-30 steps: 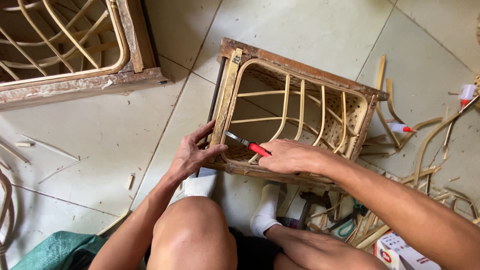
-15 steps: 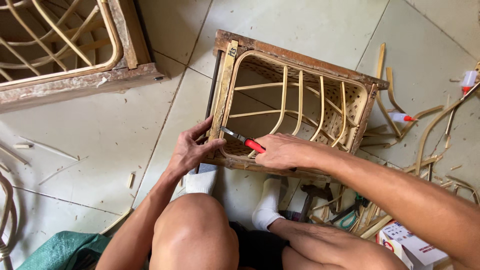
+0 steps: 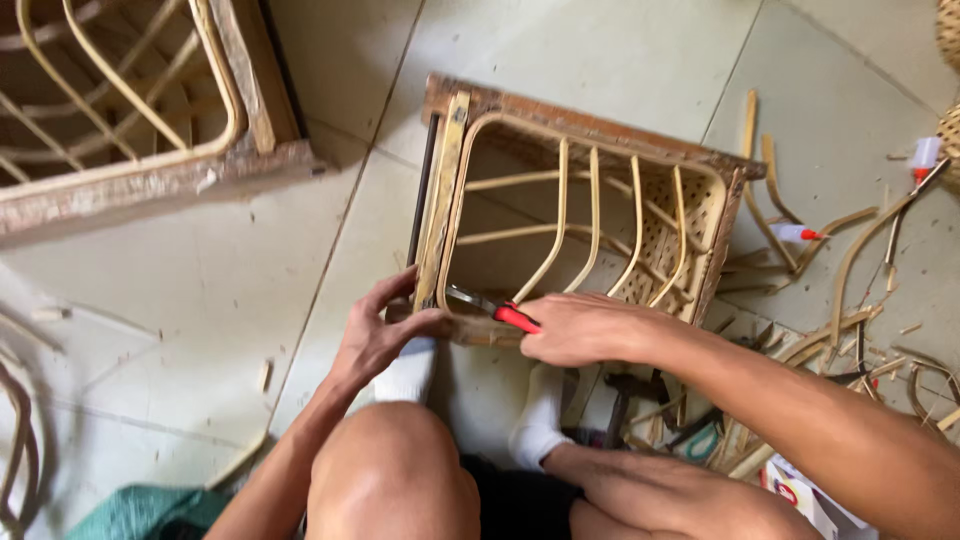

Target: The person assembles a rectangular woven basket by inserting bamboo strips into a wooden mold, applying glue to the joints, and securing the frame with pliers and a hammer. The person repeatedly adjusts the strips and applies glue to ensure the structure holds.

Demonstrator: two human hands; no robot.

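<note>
- The tiled floor point(image 3: 600, 60) is pale and takes most of the view; the person sits on it with bare knees drawn up and white socks on both feet.
- A second wooden frame point(image 3: 150, 170) with curved rattan bars lies at the top left, well apart from the hands.
- The rattan crate point(image 3: 590, 200), a box with a wooden frame and bent cane bars, lies on the floor just in front of the feet, its open side facing up to the camera. A woven panel shows inside its right wall.
- Cane offcuts point(image 3: 850, 240) are scattered on the floor to the right of the crate, with two small white bottles with red tips among them.
- The left hand point(image 3: 385, 335) is closed around the near left corner of the crate: the fingers are curled over the wooden edge and the thumb is pressed on it.
- The right hand point(image 3: 585, 328) is closed in a fist around the red handle of the pliers point(image 3: 490, 308), and it rests on the near edge of the crate.
- The metal tip of the pliers points left, to the corner post near the left thumb. I cannot tell if the tip grips something.
</note>
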